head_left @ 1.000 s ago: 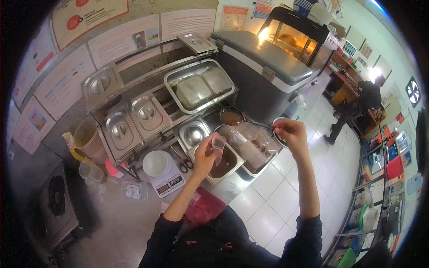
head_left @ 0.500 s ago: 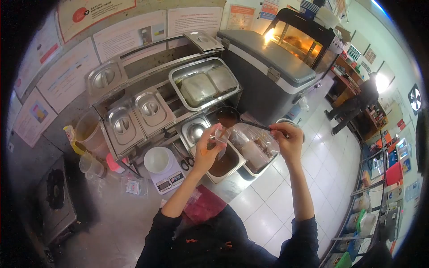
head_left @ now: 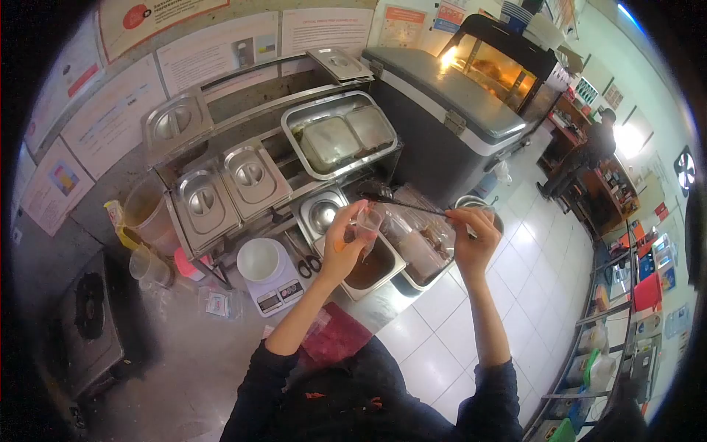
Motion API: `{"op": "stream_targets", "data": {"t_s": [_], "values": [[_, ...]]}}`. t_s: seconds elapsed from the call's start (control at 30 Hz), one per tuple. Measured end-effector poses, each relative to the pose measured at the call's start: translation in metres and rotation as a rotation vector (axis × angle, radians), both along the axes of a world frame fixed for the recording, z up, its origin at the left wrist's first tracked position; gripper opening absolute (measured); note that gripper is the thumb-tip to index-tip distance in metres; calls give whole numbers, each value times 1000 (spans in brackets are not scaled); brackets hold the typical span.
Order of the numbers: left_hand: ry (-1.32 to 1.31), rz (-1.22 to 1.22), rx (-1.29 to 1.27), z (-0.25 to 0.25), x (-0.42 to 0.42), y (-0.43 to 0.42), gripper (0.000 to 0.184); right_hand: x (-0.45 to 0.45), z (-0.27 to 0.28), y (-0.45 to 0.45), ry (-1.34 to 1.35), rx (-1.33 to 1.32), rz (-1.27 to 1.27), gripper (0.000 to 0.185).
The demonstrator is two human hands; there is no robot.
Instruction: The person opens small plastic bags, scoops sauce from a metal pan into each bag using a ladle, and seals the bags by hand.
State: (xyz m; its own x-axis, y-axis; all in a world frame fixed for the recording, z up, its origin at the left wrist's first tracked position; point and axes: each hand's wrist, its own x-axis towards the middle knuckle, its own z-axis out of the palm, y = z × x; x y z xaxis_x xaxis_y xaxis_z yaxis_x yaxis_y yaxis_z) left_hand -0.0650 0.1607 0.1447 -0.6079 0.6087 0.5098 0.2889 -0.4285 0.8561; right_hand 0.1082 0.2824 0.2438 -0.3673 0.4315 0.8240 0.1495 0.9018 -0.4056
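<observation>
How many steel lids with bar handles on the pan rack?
4: upper-left lid; left front lid; right front lid beside it; top-right lid. More may be hidden beneath the last or behind the left hand.

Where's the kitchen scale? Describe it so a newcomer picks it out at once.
Find the metal rack holding lidded steel pans. On the counter in front of it, just left of the black-handled scissors, sits the scale. Unlike its neighbours, it carries a round white bowl above a dark display panel.
</observation>
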Motion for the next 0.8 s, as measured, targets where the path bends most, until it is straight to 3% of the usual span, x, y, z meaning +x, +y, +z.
{"op": "stream_targets", "data": {"t_s": [0.2, 0.33, 0.43, 0.6, 0.77, 0.8], "values": [[4, -40, -14, 0, -5, -2, 48, -1, -13, -1, 9, 125, -32, 20], [-60, -31, -27, -5, -4, -4, 47, -4, -19, 0, 7, 60, -1, 22], [-57, 30, 19, -10, -2, -6, 48, -4, -24, 0, -60, -69, 37, 19], [28, 54, -44, -19, -8, -18, 50, 0, -48, 10, -145, -590, 145, 18], [102, 140, -96, -32, -16, -36, 50, 5, -86, 22, -162, -698, 92, 16], [14, 106, -94, -35, -16, -38, 50, 4, -99, 24, -157, -709, 69, 14]]}}
